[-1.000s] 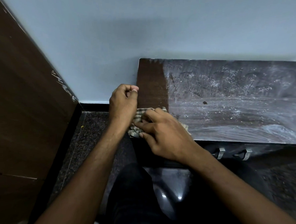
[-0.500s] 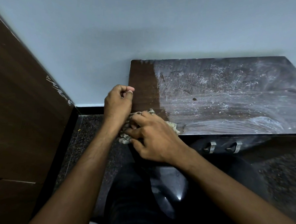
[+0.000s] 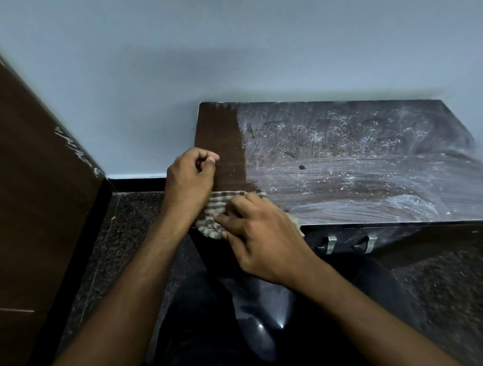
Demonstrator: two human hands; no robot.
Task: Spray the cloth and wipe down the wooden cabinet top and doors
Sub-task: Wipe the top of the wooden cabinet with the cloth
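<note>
The dark wooden cabinet top is streaked with white residue, except for a clean brown strip along its left side. A striped cloth lies bunched at the front left corner and hangs a little over the edge. My right hand presses on the cloth with its fingers spread along it. My left hand sits at the top's left edge, just above the cloth, with its fingers curled into a fist and nothing seen in it. Below the front edge are the dark doors with two metal handles. No spray bottle is in view.
A pale wall runs behind the cabinet. A tall brown wooden panel stands to the left. Dark speckled floor lies between the panel and the cabinet. My dark-clothed legs are below the hands.
Both hands stay at the front left corner. My right hand has drawn the cloth slightly toward the edge, and more of the cloth now shows between the hands.
</note>
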